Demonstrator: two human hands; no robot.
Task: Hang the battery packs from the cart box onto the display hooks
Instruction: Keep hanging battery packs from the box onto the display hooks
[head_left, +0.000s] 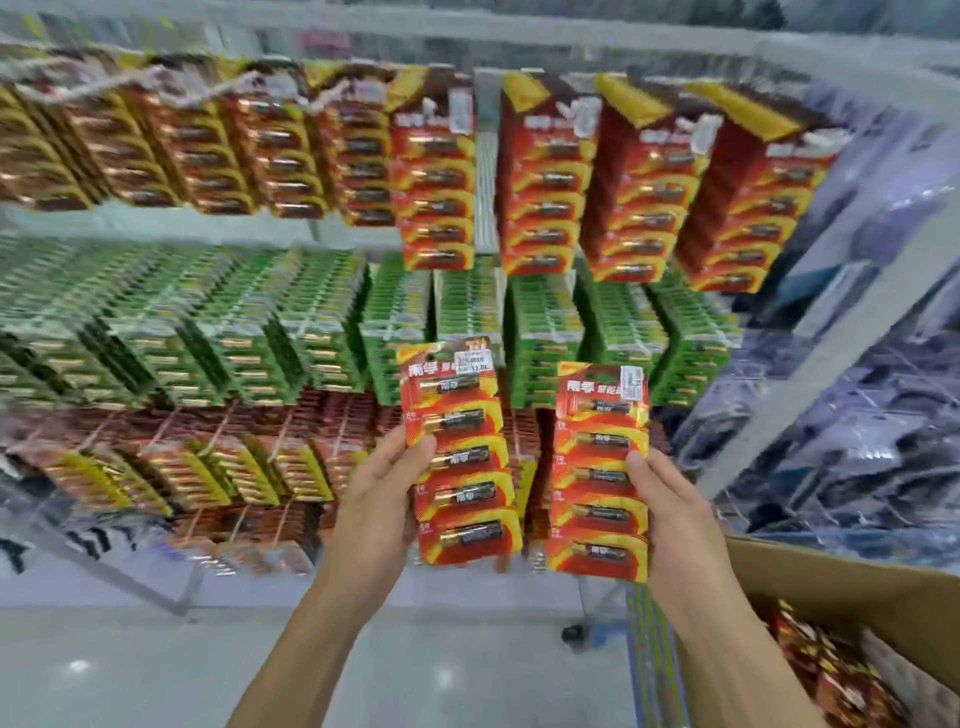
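Seemingly open gap (487, 156) between hanging packs (540, 176)

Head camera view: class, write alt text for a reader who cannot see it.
Each hand holds a red battery strip, left hand and right hand, before hooks crowded with red and green packs. A cardboard box sits lower right.

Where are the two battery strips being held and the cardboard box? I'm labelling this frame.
Left-hand battery strip (460, 452): head view, on the middle battery blister.
Right-hand battery strip (597, 470): head view, on the middle of the card.
Cardboard box (841, 582): head view, on its near brown wall.
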